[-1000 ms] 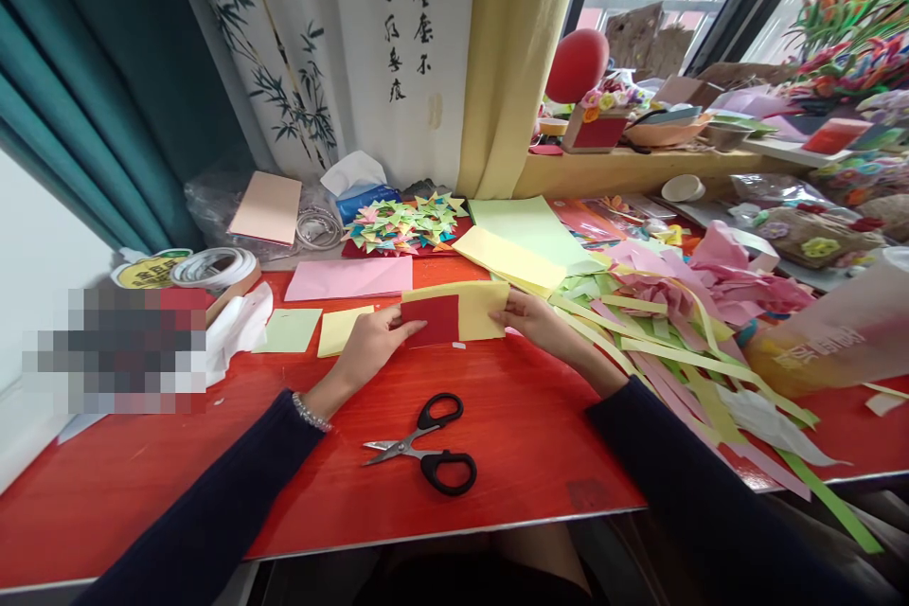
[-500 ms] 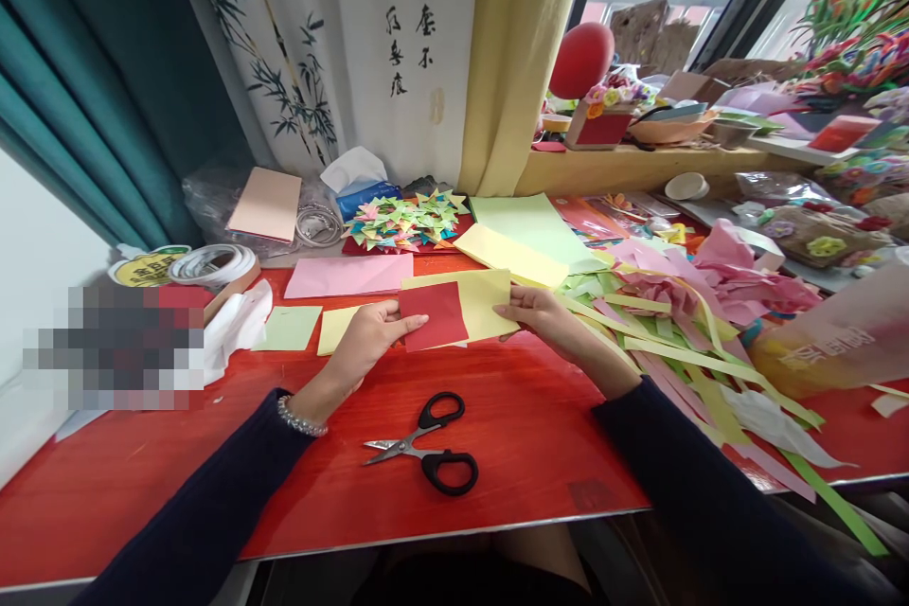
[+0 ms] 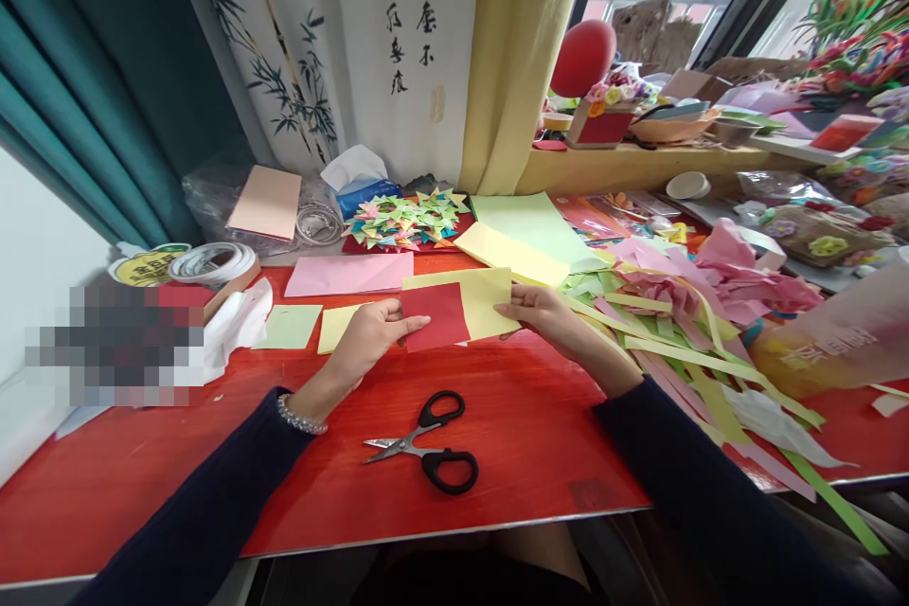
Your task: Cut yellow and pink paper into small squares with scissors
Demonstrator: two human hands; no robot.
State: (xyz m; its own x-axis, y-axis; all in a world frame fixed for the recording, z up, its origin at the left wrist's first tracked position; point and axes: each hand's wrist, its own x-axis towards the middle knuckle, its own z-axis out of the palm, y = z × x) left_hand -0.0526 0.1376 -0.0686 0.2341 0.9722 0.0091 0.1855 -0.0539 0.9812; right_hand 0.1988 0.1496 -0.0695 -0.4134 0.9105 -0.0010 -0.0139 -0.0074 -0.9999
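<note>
Above the red table, my left hand [image 3: 375, 333] pinches a small red paper square [image 3: 436, 316] by its left edge. The square lies flat against a larger yellow sheet of paper [image 3: 489, 295]. My right hand [image 3: 536, 308] grips that yellow sheet at its right end, thumb in front. Whether my left fingers also hold the yellow sheet behind the red square is hidden. Closer to me, black-handled scissors [image 3: 424, 443] rest with parted blades pointing left. Beside my left hand lie a yellow paper piece [image 3: 336, 328] and a green paper square [image 3: 287, 327].
Pink paper [image 3: 349, 275] and folded paper stars [image 3: 404, 220] lie behind my hands. Loose paper strips [image 3: 700, 360] spread across the right and hang over the front table edge [image 3: 454, 528]. Rolls of white tape [image 3: 213, 263] sit at the left.
Almost nothing differs. Both hands keep the same hold on the red square and yellow sheet, and the scissors stay where they were.
</note>
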